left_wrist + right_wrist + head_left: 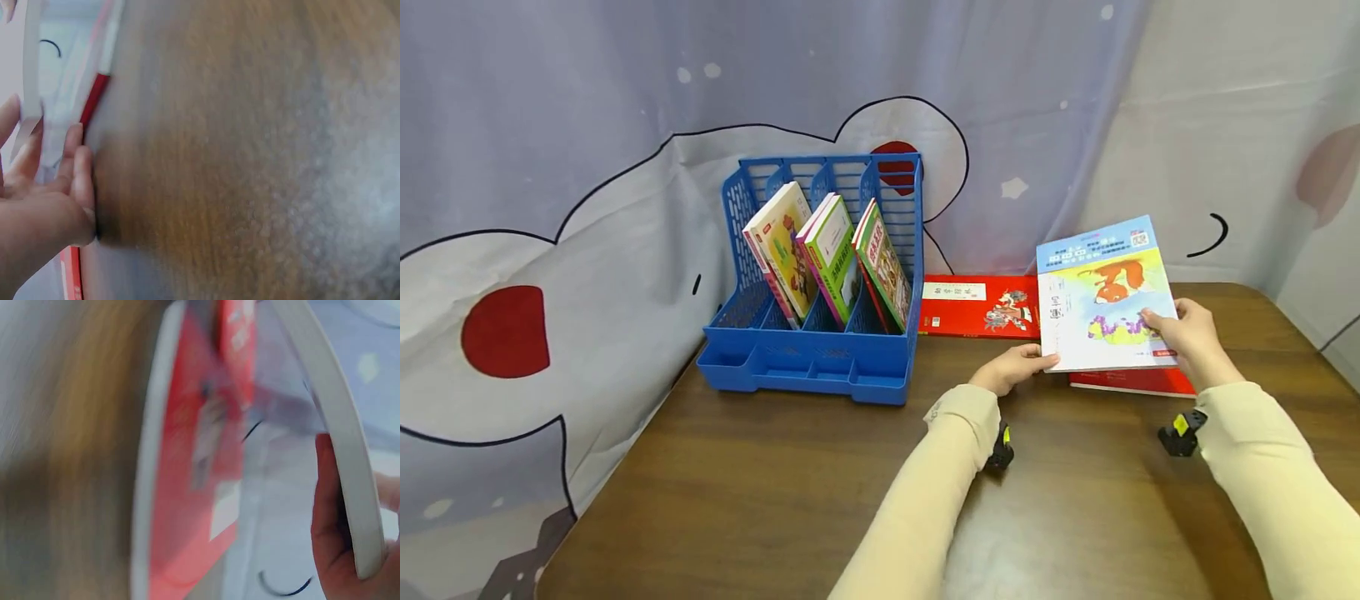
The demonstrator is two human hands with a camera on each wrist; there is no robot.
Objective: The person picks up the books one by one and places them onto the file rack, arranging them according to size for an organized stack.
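A thin picture book (1105, 292) with a blue top band and a fox drawing on its cover is held up over the right part of the table. My right hand (1197, 340) grips its right edge, thumb on the cover and fingers behind, as the right wrist view also shows. At the lower left corner my left hand (1011, 367) pinches the book between thumb and fingers. Beneath it, a red book (194, 469) lies on the table, mostly hidden in the head view. Another red book (977, 307) lies behind, further left.
A blue desktop file rack (820, 362) stands to the left, with several books (831, 258) leaning in its compartments. The brown wooden table (760, 483) runs back to a patterned curtain (647, 75). Small black wrist cameras (1182, 433) sit at both cuffs.
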